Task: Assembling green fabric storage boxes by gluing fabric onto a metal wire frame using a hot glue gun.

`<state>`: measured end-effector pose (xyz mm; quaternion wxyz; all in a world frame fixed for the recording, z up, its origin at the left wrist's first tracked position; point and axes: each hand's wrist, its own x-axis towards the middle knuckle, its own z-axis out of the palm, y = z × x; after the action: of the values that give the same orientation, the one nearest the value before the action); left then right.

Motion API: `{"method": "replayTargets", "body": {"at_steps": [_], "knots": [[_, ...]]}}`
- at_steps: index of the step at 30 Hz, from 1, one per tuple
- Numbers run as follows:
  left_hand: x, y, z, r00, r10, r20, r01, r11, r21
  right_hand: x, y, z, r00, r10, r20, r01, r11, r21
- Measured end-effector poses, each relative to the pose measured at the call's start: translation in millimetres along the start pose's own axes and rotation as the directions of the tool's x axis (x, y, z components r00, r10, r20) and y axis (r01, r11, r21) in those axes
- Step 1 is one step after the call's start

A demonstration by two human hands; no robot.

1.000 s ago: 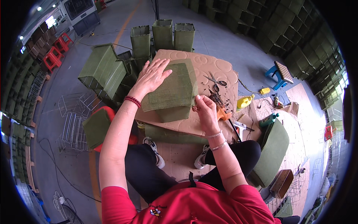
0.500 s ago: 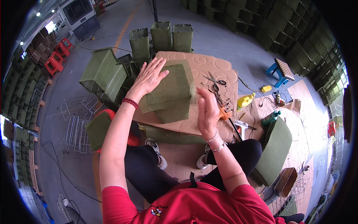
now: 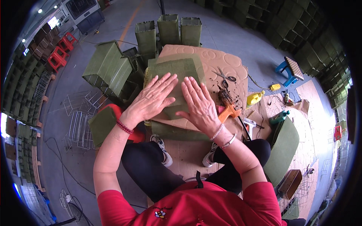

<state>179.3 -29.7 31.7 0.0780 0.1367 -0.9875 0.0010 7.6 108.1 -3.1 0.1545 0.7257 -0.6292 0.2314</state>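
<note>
A green fabric panel (image 3: 177, 67) lies flat on the work surface covered with embossed brown cardboard (image 3: 222, 60). My left hand (image 3: 151, 100) rests palm down over the panel's left part, fingers stretched out. Beside it, my right hand (image 3: 198, 107) is spread palm down over the right part, thumb apart and pointing left. Neither hand grips anything. Both cover some of the panel's near half. Right of the hands are black-handled scissors (image 3: 228, 78) with open blades and an orange-handled tool (image 3: 229, 111) next to dark scraps.
Upright green fabric boxes (image 3: 168, 30) stand beyond the table; a larger green box (image 3: 107, 62) is at left. Wire frames (image 3: 80, 130) lie on the left floor. At right are a yellow bottle (image 3: 255, 98), a green bottle (image 3: 279, 117) and a blue-legged stool (image 3: 289, 70).
My right hand has come down from its raised, edge-on pose to lie flat over the panel. The left hand has slid nearer to me. The panel has turned and lies farther up-left.
</note>
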Motion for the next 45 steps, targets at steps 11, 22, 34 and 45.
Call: {"method": "replayTargets", "body": {"at_steps": [11,22,34,45], "knots": [[-30,-14,10,0.988,-0.04,-0.147,-0.011,0.944,-0.331,21,-35,10,0.999,-0.053,0.015,0.052,0.997,0.057],[-33,-19,16,0.977,-0.119,-0.175,-0.004,0.816,-0.578,20,-56,21,0.998,-0.044,-0.038,0.05,0.984,0.172],[-34,-8,18,0.978,-0.127,-0.163,0.084,0.965,-0.248,-7,-2,1,0.997,0.067,-0.046,-0.067,0.998,0.008],[41,-50,-14,0.973,-0.155,-0.172,0.11,0.964,-0.244,-81,12,91,0.868,0.496,0.009,-0.392,0.674,0.627]]}}
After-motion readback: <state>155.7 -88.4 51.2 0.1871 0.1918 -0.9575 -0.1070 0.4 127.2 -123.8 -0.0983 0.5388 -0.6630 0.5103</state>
